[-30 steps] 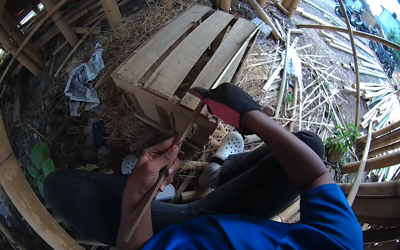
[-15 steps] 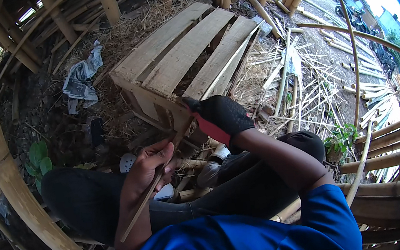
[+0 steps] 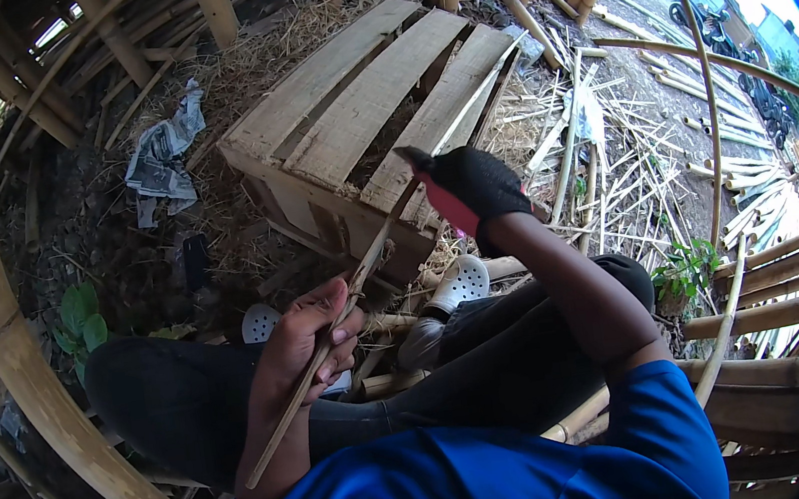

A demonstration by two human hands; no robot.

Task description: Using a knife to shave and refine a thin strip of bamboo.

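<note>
Head view: left hand (image 3: 302, 335) clamping one wood strip (image 3: 287, 416); gloved right hand (image 3: 474, 187) curling beside one crate (image 3: 378, 101), grip unclear; two shoes (image 3: 461, 283) showing beyond.

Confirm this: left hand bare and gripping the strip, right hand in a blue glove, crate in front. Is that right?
Not quite: the glove on the right hand is black and red, not blue, as the head view shows. The left hand is bare and grips the strip, with the crate in front.
</note>
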